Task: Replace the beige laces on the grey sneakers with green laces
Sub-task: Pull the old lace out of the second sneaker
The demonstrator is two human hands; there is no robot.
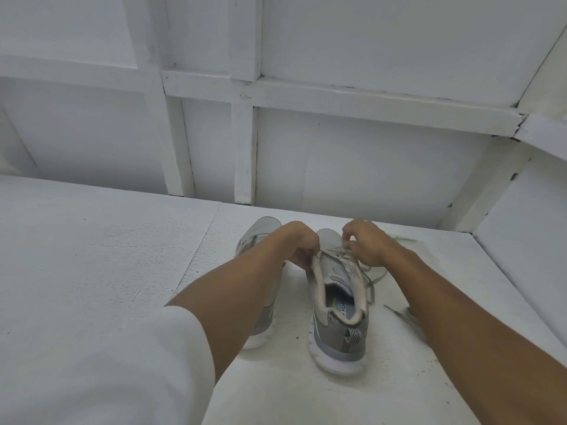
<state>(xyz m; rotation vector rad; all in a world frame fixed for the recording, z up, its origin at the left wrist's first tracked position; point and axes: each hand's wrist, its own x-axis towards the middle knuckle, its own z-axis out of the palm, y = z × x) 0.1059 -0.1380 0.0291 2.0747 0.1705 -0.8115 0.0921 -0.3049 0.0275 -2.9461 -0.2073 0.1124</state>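
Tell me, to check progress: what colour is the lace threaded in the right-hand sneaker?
Beige: the lace on the right-hand sneaker shows best in the head view.

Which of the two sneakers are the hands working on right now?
The right sneaker: the left hand and right hand both pinch its beige lace. The left sneaker stands beside it, half hidden behind the left forearm.

Two grey sneakers side by side on a white surface (92,240), toes toward a white panelled wall (368,154), left hand (299,243) and right hand (368,243) pinching the beige lace (372,286) over the right sneaker (337,317), left sneaker (260,237) partly behind the left forearm, green lace (402,239) just beyond the right hand, white sleeve (122,363) at lower left
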